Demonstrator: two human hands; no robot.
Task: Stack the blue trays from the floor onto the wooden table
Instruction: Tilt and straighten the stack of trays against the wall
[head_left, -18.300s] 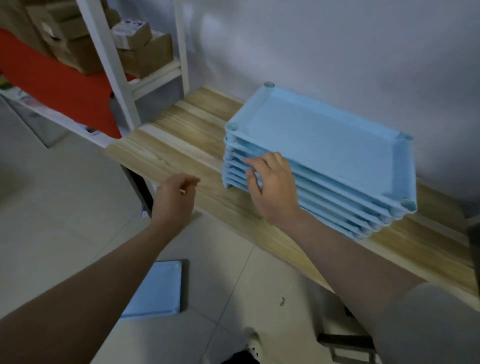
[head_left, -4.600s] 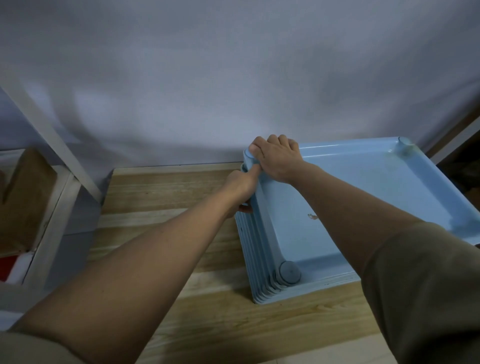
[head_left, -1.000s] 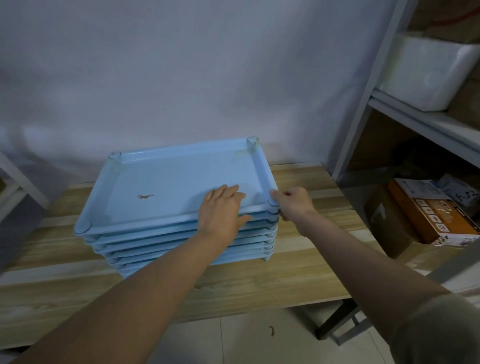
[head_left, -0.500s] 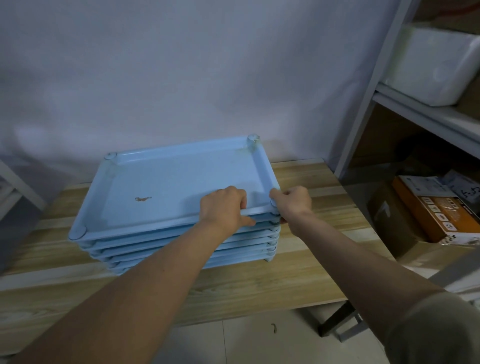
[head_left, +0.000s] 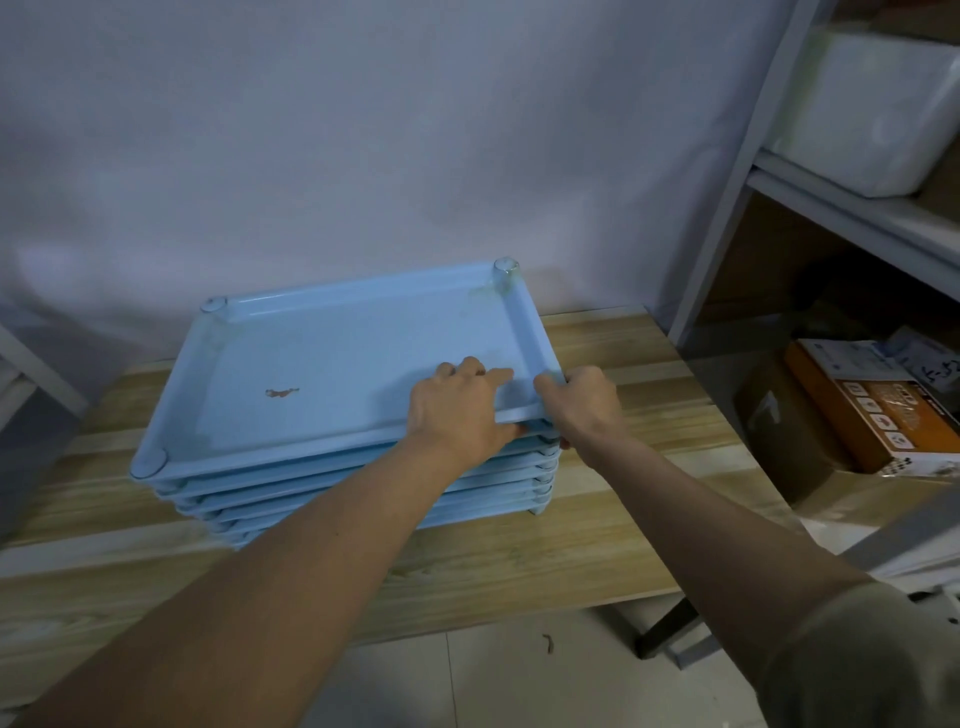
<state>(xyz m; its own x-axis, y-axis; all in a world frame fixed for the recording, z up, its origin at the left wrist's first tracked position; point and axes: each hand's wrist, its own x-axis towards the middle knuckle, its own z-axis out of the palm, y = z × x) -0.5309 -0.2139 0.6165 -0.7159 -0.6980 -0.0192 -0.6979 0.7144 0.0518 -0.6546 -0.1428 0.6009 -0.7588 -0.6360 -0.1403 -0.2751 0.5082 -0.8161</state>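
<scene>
Storeroom: metal shelving (head_left: 737, 171) (cardboard boxes (head_left: 878, 405) stacked).

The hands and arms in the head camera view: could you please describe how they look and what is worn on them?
Both hands, the left hand and the right hand, are bare, with no gloves, rings or watch visible. The forearms are uncovered too. A short, loose sleeve of dull olive-grey cloth shows on the right upper arm.

blue trays (head_left: 332, 364): about 7, one stack | hands: 2 | white bin (head_left: 872, 104): 1, 2 o'clock | orange box (head_left: 872, 405): 1, 3 o'clock
</scene>
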